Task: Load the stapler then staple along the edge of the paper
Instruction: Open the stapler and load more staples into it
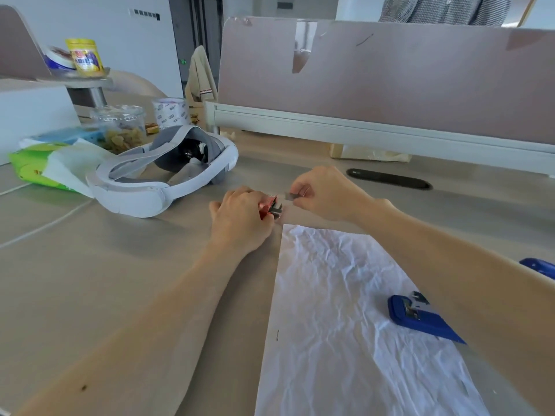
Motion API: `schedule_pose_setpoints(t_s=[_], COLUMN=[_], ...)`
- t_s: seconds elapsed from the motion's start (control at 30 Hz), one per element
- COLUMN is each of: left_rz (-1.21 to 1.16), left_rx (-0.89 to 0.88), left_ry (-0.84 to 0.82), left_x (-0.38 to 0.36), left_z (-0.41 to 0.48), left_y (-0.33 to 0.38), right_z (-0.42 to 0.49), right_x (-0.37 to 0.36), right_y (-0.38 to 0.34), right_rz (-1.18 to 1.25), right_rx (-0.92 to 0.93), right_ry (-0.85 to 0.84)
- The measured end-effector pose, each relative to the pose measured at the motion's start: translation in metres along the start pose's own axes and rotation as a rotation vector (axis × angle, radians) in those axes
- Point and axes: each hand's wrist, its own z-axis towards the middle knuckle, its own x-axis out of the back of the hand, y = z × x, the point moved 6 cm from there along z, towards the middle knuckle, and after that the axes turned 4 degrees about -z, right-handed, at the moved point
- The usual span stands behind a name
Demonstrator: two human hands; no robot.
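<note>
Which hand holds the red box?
The left hand grips the red box; the right hand only pinches a grey staple strip.

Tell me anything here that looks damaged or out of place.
The paper is creased all over, as if crumpled and flattened, and lies askew on the desk. The blue stapler lies open on it. The left hand grips a red staple box; the right hand pinches a staple strip.
</note>
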Motion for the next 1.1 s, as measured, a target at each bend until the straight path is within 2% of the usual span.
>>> schedule_pose_setpoints(t_s=[0.23, 0.37, 0.6, 0.67, 0.83, 0.93, 1.1], left_rz=[-0.163, -0.362, -0.395, -0.419, -0.708, -0.692, -0.507], left_rx=[-0.15, -0.312, -0.523, -0.525, -0.393, -0.405, -0.528], left_ry=[0.076, -0.062, -0.252, -0.303, -0.502, -0.64, -0.668], left_x=[0.007, 0.008, 0.001, -0.004, -0.025, -0.031, -0.034], left_z=[-0.01, -0.038, -0.067, -0.07, -0.089, -0.098, -0.105], left_y=[0.033, 0.075, 0.154, 0.168, 0.166, 0.16, 0.163], right_z=[-0.085, -0.144, -0.222, -0.233, -0.249, -0.254, -0.253], right_x=[0.045, 0.053, 0.063, 0.062, 0.061, 0.062, 0.06], right_y=[0.017, 0.036, 0.057, 0.063, 0.068, 0.067, 0.066], right_rz=[0.044, 0.128, 0.161, 0.208, 0.288, 0.279, 0.279], right_rx=[-0.084, -0.181, -0.272, -0.293, -0.299, -0.269, -0.239], right_ry=[0.078, 0.092, 0.115, 0.151, 0.2, 0.214, 0.226])
